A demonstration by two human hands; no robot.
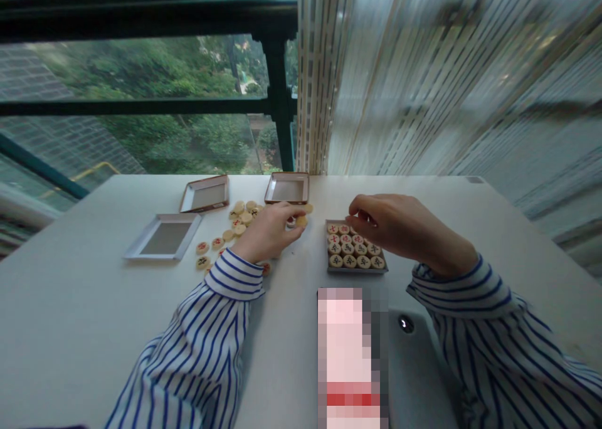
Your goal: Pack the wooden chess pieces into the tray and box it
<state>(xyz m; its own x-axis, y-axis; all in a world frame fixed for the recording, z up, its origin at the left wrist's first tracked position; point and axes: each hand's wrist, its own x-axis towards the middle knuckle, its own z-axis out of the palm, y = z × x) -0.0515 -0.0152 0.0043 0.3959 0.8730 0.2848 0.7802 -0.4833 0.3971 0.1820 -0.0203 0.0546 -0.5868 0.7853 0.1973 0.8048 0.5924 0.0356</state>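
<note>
A pale round xiangqi piece (301, 221) is pinched at the fingertips of the left hand (268, 231), on the white table (94, 303) beside the shallow box (357, 270). The box is filled with rows of red- and black-marked discs. The right hand (399, 225) is curled over its far row; grip cannot be told.

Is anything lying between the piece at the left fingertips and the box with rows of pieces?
Only bare table lies between the piece at the left hand and the box. The right hand covers the box's far end.
</note>
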